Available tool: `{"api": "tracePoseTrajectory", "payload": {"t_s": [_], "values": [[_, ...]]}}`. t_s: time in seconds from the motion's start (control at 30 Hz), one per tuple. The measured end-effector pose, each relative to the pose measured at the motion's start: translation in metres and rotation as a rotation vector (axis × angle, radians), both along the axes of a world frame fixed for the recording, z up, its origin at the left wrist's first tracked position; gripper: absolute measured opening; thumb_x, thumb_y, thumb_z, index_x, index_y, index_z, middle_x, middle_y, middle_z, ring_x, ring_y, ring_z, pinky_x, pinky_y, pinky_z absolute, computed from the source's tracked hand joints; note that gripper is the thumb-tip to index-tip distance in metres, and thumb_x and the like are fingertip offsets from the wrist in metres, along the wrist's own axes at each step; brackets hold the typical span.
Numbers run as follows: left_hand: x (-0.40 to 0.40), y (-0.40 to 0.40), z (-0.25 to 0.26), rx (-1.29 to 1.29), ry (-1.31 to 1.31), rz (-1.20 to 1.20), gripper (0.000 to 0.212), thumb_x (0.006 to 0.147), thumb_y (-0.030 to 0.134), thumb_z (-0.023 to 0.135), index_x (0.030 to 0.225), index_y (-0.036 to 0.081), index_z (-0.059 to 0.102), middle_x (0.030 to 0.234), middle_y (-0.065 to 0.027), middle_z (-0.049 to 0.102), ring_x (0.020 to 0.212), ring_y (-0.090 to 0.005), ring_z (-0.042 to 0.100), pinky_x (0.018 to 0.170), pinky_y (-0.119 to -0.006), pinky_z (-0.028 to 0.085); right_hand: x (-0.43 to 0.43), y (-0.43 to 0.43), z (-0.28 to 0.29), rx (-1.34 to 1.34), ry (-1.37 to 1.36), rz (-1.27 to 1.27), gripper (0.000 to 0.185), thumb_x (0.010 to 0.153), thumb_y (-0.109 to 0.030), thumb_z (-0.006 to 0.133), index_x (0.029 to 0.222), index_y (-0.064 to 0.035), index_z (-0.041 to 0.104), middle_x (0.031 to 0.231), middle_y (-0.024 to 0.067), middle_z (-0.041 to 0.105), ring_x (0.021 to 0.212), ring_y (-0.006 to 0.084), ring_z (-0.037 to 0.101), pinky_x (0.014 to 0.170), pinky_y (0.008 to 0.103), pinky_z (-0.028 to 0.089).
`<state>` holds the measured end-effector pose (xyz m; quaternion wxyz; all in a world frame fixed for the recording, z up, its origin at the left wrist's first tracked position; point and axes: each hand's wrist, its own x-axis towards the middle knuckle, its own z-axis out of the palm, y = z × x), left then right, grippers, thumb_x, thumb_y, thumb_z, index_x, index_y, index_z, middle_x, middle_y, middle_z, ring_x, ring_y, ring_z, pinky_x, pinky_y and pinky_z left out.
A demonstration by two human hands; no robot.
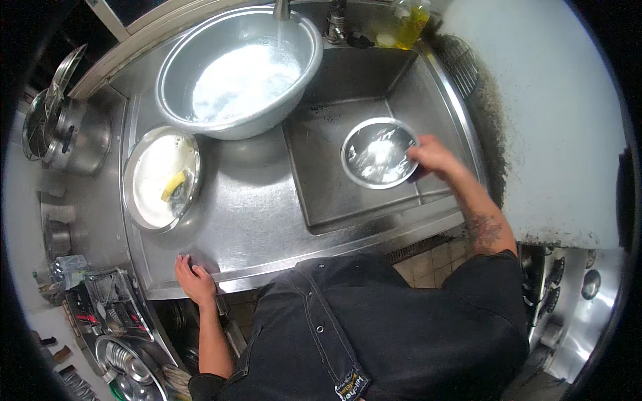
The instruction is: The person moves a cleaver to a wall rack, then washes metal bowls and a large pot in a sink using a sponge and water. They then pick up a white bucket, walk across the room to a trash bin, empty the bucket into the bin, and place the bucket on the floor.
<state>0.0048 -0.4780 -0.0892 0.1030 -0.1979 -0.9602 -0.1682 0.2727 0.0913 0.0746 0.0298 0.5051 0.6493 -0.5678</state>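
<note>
My right hand (430,154) grips the rim of a round metal bowl (378,160) in or just over the stainless steel sink basin (326,200). Bright reflections in the bowl make its contents hard to tell. On the front left edge of the steel counter (251,210) rests my left hand (195,280), fingers apart and holding nothing. A large grey basin (296,103) stands at the back, and water runs into it from a faucet (282,10). Left of centre sits a metal bowl (195,200) of white suds, with a yellow sponge (173,186) in it.
A bottle of yellow liquid (414,27) stands behind the sink, near a second tap (336,25). To the left are a large steel pot (85,135), a tray of utensils (113,306) and a bowl of metal ware (130,368). A stained wall panel (546,125) borders the right side.
</note>
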Motion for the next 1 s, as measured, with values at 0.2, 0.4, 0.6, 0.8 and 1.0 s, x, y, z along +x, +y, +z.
{"api": "tracePoseTrajectory", "payload": {"t_s": [0.2,0.4,0.6,0.8,1.0], "values": [[0.000,0.007,0.001,-0.007,0.027,-0.018,0.037,0.084,0.004,0.049,0.119,-0.001,0.058,0.131,-0.0231,0.055,0.124,-0.0405,0.050,0.108,-0.048,0.037,-0.064,-0.010,-0.141,0.155,-0.370,0.422,0.028,0.081,-0.004,0.053,0.097,0.0183,0.060,0.083,0.0289,0.068,0.065,0.0371,0.072,0.058,0.0441,0.061],[-0.008,0.005,-0.010,0.055,-0.081,0.015,0.038,0.084,0.005,0.049,0.120,0.000,0.058,0.133,-0.0218,0.054,0.126,-0.0390,0.048,0.110,-0.047,0.035,-0.127,0.025,-0.248,-0.189,-0.135,-0.098,0.020,0.087,0.002,0.050,0.095,0.0178,0.058,0.079,0.0283,0.067,0.060,0.0425,0.069,0.046,0.0450,0.058],[-0.007,-0.001,-0.019,0.079,-0.054,-0.021,0.038,0.084,0.005,0.049,0.121,-0.001,0.059,0.133,-0.0211,0.054,0.126,-0.0380,0.049,0.109,-0.047,0.036,-0.099,0.039,-0.237,-0.197,0.260,-0.538,0.032,0.085,-0.002,0.055,0.114,0.0111,0.057,0.092,0.0237,0.068,0.069,0.0374,0.071,0.053,0.0409,0.062],[0.000,0.004,-0.008,0.017,-0.063,-0.007,0.039,0.085,0.004,0.048,0.121,-0.002,0.059,0.134,-0.0224,0.053,0.127,-0.0384,0.049,0.109,-0.046,0.036,0.017,0.018,-0.117,0.423,0.100,-0.137,0.049,0.081,-0.018,0.058,0.125,0.0038,0.056,0.113,0.0264,0.066,0.100,0.0361,0.068,0.089,0.0419,0.052],[-0.001,0.003,-0.012,0.041,-0.045,-0.029,0.041,0.083,0.003,0.046,0.122,-0.002,0.058,0.135,-0.0233,0.053,0.126,-0.0397,0.049,0.109,-0.047,0.036,0.034,-0.025,-0.113,-0.094,-0.051,-0.092,0.059,0.084,-0.006,0.050,0.142,-0.0042,0.040,0.113,0.0243,0.063,0.071,0.0372,0.070,0.052,0.0425,0.063]]}}
